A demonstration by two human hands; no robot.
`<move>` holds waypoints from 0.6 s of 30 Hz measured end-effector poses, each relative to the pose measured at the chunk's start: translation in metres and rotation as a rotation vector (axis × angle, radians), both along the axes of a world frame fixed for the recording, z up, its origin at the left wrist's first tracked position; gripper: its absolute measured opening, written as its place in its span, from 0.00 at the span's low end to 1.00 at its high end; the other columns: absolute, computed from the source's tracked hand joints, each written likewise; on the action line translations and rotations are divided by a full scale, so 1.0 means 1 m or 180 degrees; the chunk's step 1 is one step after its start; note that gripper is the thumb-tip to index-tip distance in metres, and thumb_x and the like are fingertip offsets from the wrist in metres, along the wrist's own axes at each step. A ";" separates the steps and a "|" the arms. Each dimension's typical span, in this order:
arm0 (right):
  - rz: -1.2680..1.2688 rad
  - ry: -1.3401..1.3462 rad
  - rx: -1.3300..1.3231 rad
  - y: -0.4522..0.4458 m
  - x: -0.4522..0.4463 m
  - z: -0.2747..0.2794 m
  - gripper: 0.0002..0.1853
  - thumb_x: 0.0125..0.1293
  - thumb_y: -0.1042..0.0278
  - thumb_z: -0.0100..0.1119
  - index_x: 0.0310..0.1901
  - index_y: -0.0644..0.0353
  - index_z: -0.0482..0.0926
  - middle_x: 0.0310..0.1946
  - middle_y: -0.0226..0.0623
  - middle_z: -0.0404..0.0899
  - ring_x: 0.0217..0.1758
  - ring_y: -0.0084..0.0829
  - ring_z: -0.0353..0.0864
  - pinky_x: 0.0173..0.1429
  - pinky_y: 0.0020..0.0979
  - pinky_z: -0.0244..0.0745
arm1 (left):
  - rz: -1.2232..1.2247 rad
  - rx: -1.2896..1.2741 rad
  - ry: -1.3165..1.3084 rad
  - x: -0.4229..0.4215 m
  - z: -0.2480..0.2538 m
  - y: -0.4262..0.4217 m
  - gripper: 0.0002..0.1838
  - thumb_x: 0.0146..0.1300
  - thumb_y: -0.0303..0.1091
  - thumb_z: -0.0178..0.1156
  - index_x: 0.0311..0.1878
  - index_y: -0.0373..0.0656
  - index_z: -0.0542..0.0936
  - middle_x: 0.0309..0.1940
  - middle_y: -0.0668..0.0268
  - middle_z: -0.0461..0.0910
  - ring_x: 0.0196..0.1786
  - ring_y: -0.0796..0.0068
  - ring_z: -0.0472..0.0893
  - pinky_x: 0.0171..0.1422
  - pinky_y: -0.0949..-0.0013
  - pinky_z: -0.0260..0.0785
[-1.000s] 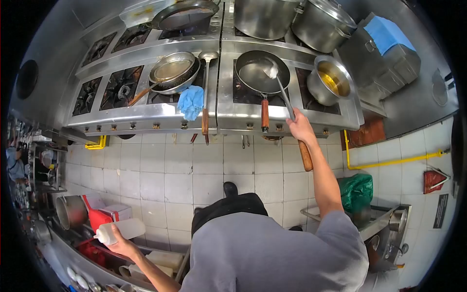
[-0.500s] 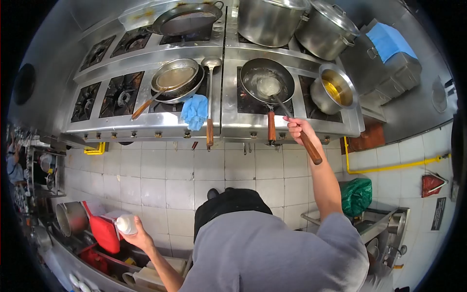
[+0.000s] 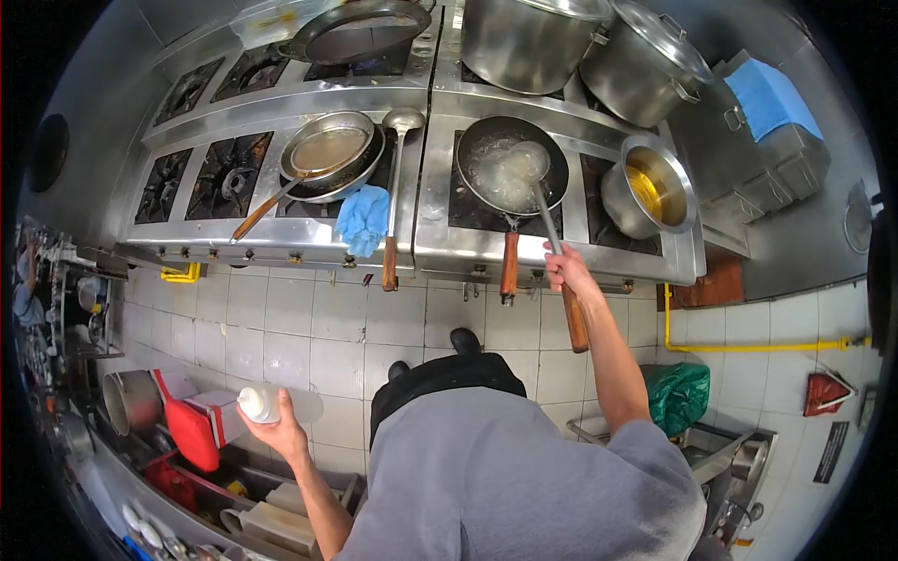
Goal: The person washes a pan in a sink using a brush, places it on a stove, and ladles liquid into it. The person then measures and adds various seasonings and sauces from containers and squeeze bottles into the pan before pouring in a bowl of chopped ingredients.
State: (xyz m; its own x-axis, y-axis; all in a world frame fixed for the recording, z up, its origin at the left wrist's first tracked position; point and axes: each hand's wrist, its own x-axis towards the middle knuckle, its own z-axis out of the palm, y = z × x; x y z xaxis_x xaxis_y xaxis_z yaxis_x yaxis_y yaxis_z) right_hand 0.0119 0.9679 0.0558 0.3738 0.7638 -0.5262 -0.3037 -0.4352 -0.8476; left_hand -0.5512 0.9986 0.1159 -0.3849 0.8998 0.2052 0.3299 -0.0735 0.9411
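My right hand point(image 3: 568, 269) grips the handle of a long ladle point(image 3: 550, 222). The ladle's bowl rests in pale, bubbling liquid inside a dark frying pan point(image 3: 505, 126) on a front burner. The pan's wooden handle point(image 3: 509, 264) points toward me, untouched, left of the ladle. Low on the left, my left hand point(image 3: 281, 436) is wrapped around a white squeeze bottle point(image 3: 260, 404) held in the air, nozzle pointing left. To the right of the pan stands a metal pot point(image 3: 621, 202) with yellow liquid.
Left of the pan, another ladle point(image 3: 392, 206) lies on the stove point(image 3: 309, 224), beside a strainer point(image 3: 323, 173) over a pan and a blue cloth point(image 3: 363, 221). Large stockpots point(image 3: 524, 51) stand behind. A red container point(image 3: 192, 435) and a green bag point(image 3: 681, 395) flank me.
The ladle bowl has shifted within the pan, and the liquid looks more spread and frothy. My left hand has moved up and right with the bottle. One foot has stepped forward.
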 end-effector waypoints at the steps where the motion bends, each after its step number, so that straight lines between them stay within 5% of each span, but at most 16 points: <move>1: -0.0123 0.1208 0.0207 -0.002 0.002 0.005 0.17 0.70 0.71 0.53 0.58 0.60 0.70 0.23 0.24 0.65 0.16 0.17 0.63 0.17 0.24 0.58 | -0.0054 0.0017 -0.0017 0.011 0.001 0.000 0.32 0.59 0.28 0.71 0.62 0.31 0.65 0.54 0.54 0.74 0.52 0.68 0.76 0.59 0.64 0.70; 5: -0.0078 0.2433 0.0417 -0.016 0.012 0.021 0.17 0.74 0.72 0.48 0.62 0.60 0.69 0.24 0.21 0.61 0.16 0.10 0.54 0.16 0.17 0.49 | -0.0023 0.0001 0.0052 0.052 0.002 0.004 0.28 0.59 0.28 0.71 0.58 0.33 0.67 0.50 0.56 0.76 0.50 0.68 0.77 0.58 0.64 0.71; 7: 0.0211 0.2328 0.0437 -0.024 0.018 0.013 0.16 0.72 0.69 0.52 0.60 0.59 0.70 0.24 0.22 0.63 0.16 0.13 0.58 0.17 0.22 0.55 | -0.0212 0.0055 -0.0212 0.078 0.009 0.009 0.28 0.59 0.28 0.71 0.58 0.34 0.67 0.46 0.58 0.77 0.48 0.68 0.78 0.57 0.64 0.71; 9: 0.0400 0.1148 0.0261 -0.031 0.012 0.024 0.18 0.71 0.69 0.53 0.60 0.58 0.69 0.24 0.23 0.64 0.16 0.15 0.59 0.16 0.23 0.55 | -0.0199 0.0080 -0.0134 0.099 0.018 0.017 0.27 0.59 0.29 0.71 0.57 0.34 0.68 0.44 0.59 0.77 0.47 0.69 0.78 0.57 0.65 0.71; 18: 0.0583 -0.0424 0.0110 -0.060 0.033 0.037 0.25 0.68 0.74 0.55 0.66 0.59 0.65 0.22 0.26 0.66 0.16 0.18 0.64 0.19 0.26 0.60 | -0.1429 -0.0472 0.0619 0.201 0.058 0.088 0.29 0.52 0.36 0.75 0.53 0.34 0.72 0.42 0.58 0.81 0.45 0.68 0.80 0.54 0.64 0.73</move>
